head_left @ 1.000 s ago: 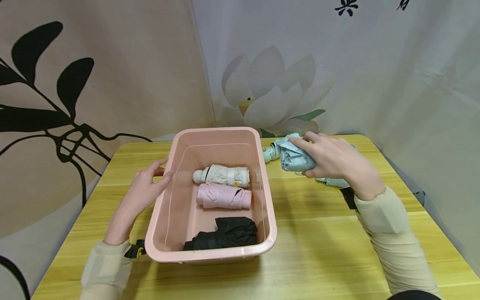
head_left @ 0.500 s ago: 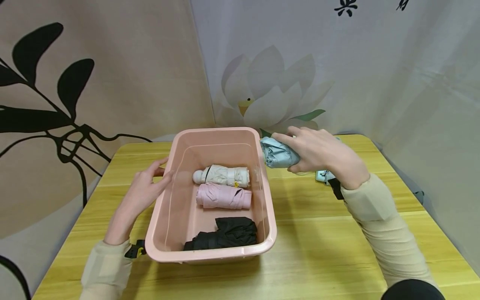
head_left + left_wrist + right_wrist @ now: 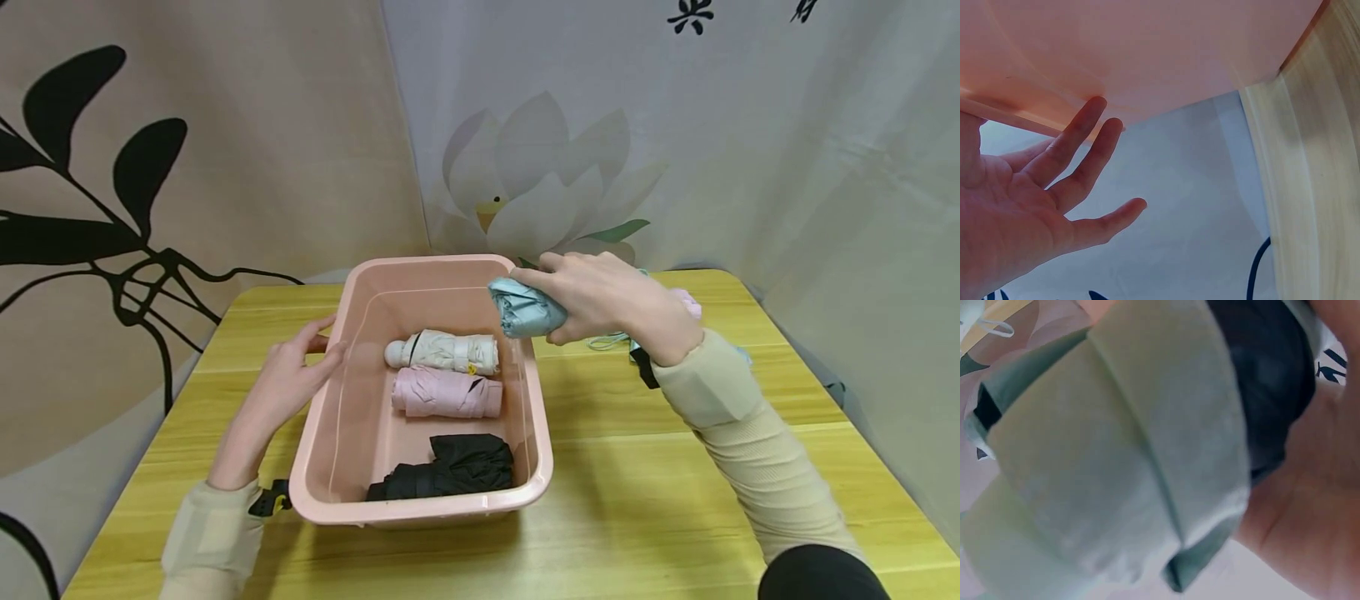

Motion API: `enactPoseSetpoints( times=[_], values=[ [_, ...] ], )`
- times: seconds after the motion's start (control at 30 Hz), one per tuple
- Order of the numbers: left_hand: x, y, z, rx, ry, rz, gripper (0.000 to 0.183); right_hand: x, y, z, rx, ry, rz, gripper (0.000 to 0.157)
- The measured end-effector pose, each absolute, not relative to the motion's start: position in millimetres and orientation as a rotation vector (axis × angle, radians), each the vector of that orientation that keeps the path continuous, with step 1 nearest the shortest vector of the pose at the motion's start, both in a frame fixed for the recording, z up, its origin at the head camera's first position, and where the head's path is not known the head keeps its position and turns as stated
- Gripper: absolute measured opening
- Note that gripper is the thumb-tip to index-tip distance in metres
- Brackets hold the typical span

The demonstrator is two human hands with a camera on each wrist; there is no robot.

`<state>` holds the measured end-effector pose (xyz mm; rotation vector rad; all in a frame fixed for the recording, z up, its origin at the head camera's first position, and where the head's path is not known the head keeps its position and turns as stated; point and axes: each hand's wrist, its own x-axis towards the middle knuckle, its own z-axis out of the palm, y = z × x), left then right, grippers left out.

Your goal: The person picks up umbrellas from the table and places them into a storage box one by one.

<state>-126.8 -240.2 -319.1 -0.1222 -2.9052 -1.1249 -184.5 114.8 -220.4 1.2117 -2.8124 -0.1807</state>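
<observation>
My right hand (image 3: 603,296) grips a folded light-blue umbrella (image 3: 527,308), held over the right rim of a pink plastic bin (image 3: 420,508). In the right wrist view, the pale folds of the umbrella (image 3: 1122,444) fill most of the picture beside the palm. My left hand (image 3: 281,387) holds the bin's left rim, thumb over the edge. The left wrist view shows that hand's fingers (image 3: 1079,169) against the outer wall, loosely spread. Inside the bin lie a folded white umbrella (image 3: 446,352), a pink umbrella (image 3: 447,392) and a black umbrella (image 3: 450,468).
Behind my right hand, partly hidden, a pink bundle (image 3: 687,303) and a pale green cord (image 3: 607,342) lie on the wooden table (image 3: 645,500). A printed cloth backdrop (image 3: 300,167) hangs behind the table's far edge.
My right hand has carried the light-blue umbrella leftward, from beside the bin to above its right rim. Things behind that hand have come partly into sight. The left hand and bin stay put.
</observation>
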Motion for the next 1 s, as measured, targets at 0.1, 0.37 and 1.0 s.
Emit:
enactPoseSetpoints(
  times=[0.1,0.37,1.0],
  values=[
    [-127,-240,-319,-0.120,-2.902,-1.124,0.061,-186,109,-220,1.238,-2.799,-0.209,0.074],
    [-127,-240,-319,-0.121,-2.906,-1.109,0.061,-187,89,-219,1.328,-2.766,-0.237,0.074],
    [-129,-241,-321,-0.132,-2.884,-1.080,0.059,-185,30,-213,1.440,-2.824,-0.392,0.075]
  ],
)
